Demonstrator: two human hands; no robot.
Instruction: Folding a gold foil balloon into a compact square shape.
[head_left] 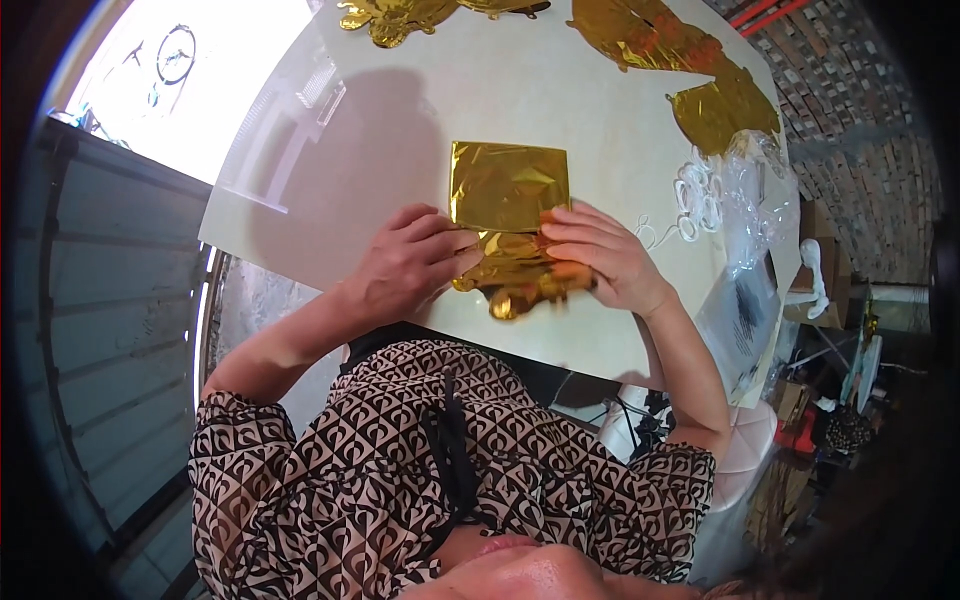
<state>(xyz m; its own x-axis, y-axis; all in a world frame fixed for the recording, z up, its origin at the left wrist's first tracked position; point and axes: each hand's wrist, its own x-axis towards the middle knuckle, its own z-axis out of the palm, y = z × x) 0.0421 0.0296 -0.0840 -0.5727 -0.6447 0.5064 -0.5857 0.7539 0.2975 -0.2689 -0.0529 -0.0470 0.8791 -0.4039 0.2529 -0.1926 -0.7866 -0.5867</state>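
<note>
A gold foil balloon (510, 185), flat and folded into a neat square at its far end, lies on the pale table in front of me. Its near end (510, 262) is crumpled and hangs loose toward the table's front edge, slightly blurred. My left hand (425, 255) pinches the left side at the fold, fingers curled. On the right side, my right hand (605, 255) grips the foil with its fingers over the top; the thumb is hidden.
More flat gold foil balloons (640, 35) lie along the table's far edge. At the right are coiled white ribbon (697, 195), a crumpled clear plastic bag (752, 200) and a flat clear bag (742, 325). The white tabletop (340, 180) curves toward a bright opening at left.
</note>
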